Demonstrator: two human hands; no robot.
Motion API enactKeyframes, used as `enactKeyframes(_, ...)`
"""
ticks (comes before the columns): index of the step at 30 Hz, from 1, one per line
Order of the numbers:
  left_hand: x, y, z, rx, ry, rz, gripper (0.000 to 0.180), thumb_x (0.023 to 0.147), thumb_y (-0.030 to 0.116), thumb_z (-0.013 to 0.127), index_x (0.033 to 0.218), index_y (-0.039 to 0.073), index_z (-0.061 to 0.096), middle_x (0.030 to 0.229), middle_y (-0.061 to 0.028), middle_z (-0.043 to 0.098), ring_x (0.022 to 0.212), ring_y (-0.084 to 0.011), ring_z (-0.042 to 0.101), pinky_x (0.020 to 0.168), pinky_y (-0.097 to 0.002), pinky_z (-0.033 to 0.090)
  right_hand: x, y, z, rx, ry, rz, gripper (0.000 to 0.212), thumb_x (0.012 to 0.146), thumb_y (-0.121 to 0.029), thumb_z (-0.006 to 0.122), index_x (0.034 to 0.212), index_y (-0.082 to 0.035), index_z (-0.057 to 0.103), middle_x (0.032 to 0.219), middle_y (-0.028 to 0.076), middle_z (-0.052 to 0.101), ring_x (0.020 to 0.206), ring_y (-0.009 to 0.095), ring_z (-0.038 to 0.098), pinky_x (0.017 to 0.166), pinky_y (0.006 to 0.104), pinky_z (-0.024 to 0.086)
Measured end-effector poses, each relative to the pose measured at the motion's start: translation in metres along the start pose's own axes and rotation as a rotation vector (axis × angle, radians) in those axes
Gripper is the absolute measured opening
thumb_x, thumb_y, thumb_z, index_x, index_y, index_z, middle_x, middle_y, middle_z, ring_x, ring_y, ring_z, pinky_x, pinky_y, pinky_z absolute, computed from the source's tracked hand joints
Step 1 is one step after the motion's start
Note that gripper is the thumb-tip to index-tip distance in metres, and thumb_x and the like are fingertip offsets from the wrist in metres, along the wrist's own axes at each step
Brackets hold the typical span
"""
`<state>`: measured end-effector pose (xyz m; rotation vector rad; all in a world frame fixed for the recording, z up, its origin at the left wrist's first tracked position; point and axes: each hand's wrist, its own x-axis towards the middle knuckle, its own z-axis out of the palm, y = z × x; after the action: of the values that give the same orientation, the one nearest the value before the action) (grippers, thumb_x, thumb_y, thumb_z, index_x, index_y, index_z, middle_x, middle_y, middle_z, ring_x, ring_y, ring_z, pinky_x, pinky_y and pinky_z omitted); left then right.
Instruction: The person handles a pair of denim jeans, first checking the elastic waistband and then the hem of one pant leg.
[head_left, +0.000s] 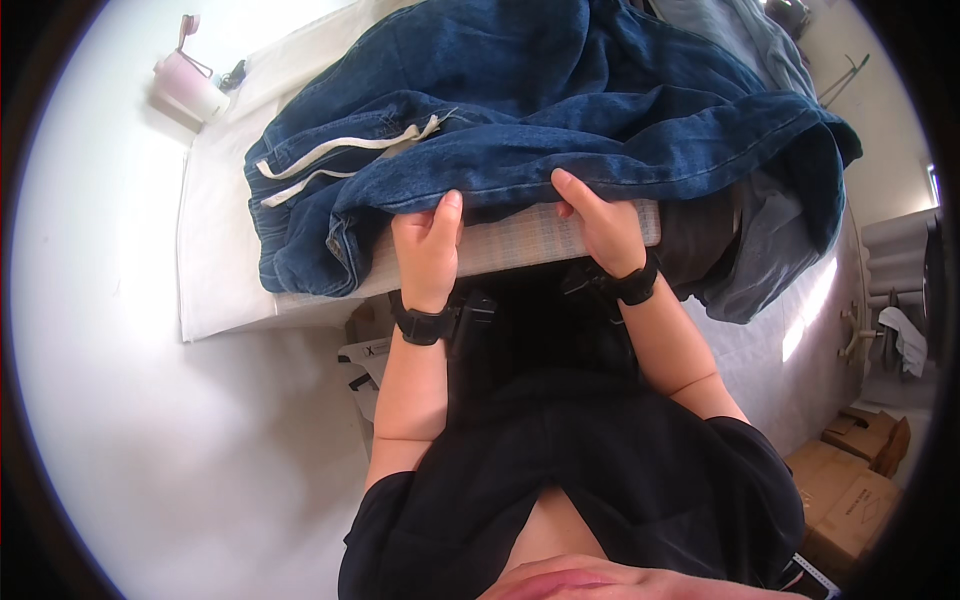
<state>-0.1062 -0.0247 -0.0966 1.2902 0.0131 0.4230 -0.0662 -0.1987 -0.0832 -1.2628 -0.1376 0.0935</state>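
Observation:
A pair of blue denim trousers [520, 130] with a white drawstring [345, 152] lies spread across the table, its waist end to the left. My left hand [428, 245] grips the near edge of the denim, thumb on top and fingers hidden beneath. A short way to the right, my right hand [603, 225] holds the same edge, thumb above and fingers curled under. Between my hands the seam runs fairly straight. Both wrists carry black bands with small black devices.
Under the denim is a table with a checked cover [520, 238] and a white cloth [215, 230]. A pink and white cup [190, 88] stands at the far left. Grey fabric [765, 255] hangs off the right side. Cardboard boxes [835, 490] sit at the lower right.

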Motion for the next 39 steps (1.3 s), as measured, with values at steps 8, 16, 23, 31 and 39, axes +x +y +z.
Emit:
enactKeyframes(8,-0.001,0.002,-0.001,-0.033,0.013,-0.032,0.011,0.082,0.014,0.056,0.073,0.006,0.055,0.061,0.0026,0.047,0.05,-0.0054,0.039,0.047,-0.0197,0.03,-0.001,0.0,0.001,-0.003,0.002,-0.039,0.017,0.078,-0.018,0.065,0.072,-0.003,0.06,0.067,0.001,0.057,0.06,0.009,0.053,0.056,0.0216,0.041)
enactKeyframes(16,-0.002,0.008,0.007,-0.008,-0.052,-0.019,0.012,0.082,0.017,0.059,0.077,0.006,0.056,0.067,0.0015,0.052,0.053,-0.0066,0.044,0.048,-0.0193,0.034,-0.003,0.009,-0.013,-0.024,-0.091,-0.012,0.011,0.075,-0.01,0.067,0.08,-0.003,0.059,0.077,0.003,0.057,0.065,0.012,0.052,0.059,0.024,0.044)
enactKeyframes(23,-0.003,0.003,0.002,-0.018,-0.085,-0.022,0.015,0.084,0.017,0.057,0.075,0.005,0.054,0.06,0.0029,0.048,0.051,-0.004,0.04,0.047,-0.0186,0.03,-0.004,0.008,-0.012,-0.069,-0.129,-0.049,0.013,0.074,-0.011,0.069,0.078,-0.003,0.059,0.074,0.003,0.057,0.065,0.011,0.053,0.058,0.0236,0.043)
enactKeyframes(31,-0.004,0.005,0.003,-0.038,-0.04,-0.027,0.02,0.085,0.018,0.055,0.067,0.008,0.051,0.058,0.0026,0.045,0.05,-0.0061,0.039,0.046,-0.0203,0.029,-0.006,0.001,-0.005,-0.114,-0.123,-0.09,0.015,0.074,-0.014,0.069,0.076,-0.003,0.059,0.07,0.001,0.057,0.064,0.01,0.052,0.058,0.023,0.042)
enactKeyframes(39,0.001,0.006,0.004,-0.325,0.26,0.064,0.017,0.084,0.014,0.052,0.069,0.008,0.05,0.061,0.002,0.047,0.049,-0.0057,0.038,0.046,-0.0203,0.03,0.0,0.003,-0.011,0.076,-0.309,-0.045,0.021,0.075,-0.021,0.069,0.081,-0.003,0.06,0.071,-0.001,0.057,0.063,0.007,0.051,0.057,0.021,0.041)
